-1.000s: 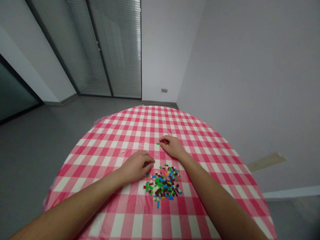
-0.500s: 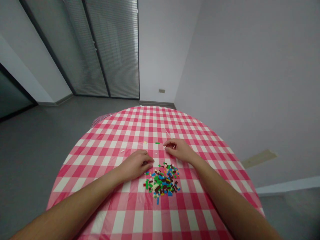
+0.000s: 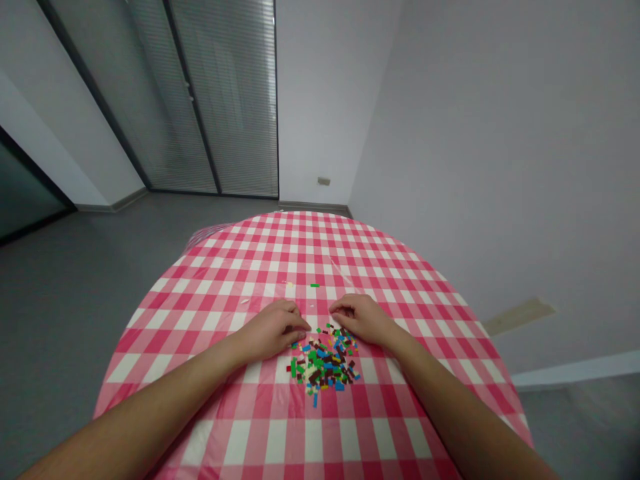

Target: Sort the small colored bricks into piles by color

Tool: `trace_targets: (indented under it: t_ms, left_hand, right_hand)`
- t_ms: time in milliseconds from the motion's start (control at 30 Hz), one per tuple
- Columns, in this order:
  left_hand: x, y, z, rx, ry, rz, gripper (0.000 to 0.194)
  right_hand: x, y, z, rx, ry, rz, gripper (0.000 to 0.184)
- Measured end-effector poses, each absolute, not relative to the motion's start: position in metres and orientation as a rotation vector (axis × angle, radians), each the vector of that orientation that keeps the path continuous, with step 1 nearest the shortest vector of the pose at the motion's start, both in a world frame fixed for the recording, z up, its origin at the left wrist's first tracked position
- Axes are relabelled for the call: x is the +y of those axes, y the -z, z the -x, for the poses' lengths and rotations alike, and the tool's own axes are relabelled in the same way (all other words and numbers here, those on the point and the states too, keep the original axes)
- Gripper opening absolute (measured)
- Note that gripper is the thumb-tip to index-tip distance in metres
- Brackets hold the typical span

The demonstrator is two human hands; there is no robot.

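A pile of small building bricks [image 3: 325, 363] in green, blue, dark brown, yellow, cream and red lies on the checked tablecloth. At its upper left edge rests my left hand [image 3: 274, 329], with loosely bent fingers and a gap to the thumb; I see nothing in it. My right hand [image 3: 364, 319] hovers over or touches the upper right edge of the pile, fingers curved and thumb apart, with no brick visible between them. Beyond both hands, a single green brick [image 3: 315, 285] lies apart from the pile. Left of it is a small pale yellow piece [image 3: 290, 285].
The round table [image 3: 240, 440] wears a red and white checked plastic cloth. A small whitish scrap [image 3: 245, 301] lies beyond my left hand. Behind the table stand glass partitions with blinds [image 3: 235, 100], and a plain wall [image 3: 500, 147] is on the right.
My right hand has come back toward me, from near the lone green brick to the pile's upper right edge. My left hand has barely shifted, its fingers slightly straighter.
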State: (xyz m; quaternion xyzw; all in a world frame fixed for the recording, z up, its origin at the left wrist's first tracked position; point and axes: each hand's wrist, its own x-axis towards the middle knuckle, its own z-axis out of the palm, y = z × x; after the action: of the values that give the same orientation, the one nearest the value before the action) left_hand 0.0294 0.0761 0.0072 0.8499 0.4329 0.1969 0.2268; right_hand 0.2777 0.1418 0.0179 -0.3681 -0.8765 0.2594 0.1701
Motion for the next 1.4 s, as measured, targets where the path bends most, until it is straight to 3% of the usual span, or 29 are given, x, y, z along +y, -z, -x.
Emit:
trace_targets:
  t_ms: [567, 833, 1000, 1400]
  left_hand:
    - [0.076, -0.009, -0.03, 1.199, -0.532, -2.344, 0.019]
    - [0.076, -0.01, -0.03, 1.183, -0.536, -2.346, 0.019]
    - [0.076, -0.009, -0.031, 1.189, -0.546, -2.342, 0.02]
    - [0.076, -0.011, -0.032, 1.205, -0.537, -2.342, 0.02]
  right_hand:
    - [0.121, -0.023, -0.264, -2.688, -0.63, 0.91, 0.016]
    - [0.107, -0.03, -0.262, -2.746, -0.788, 0.769, 0.014]
    - [0.1, -0.032, -0.257, -2.848, -0.759, 0.745, 0.024]
    - [0.097, -0.032, -0.256, -2.877, -0.756, 0.723, 0.019]
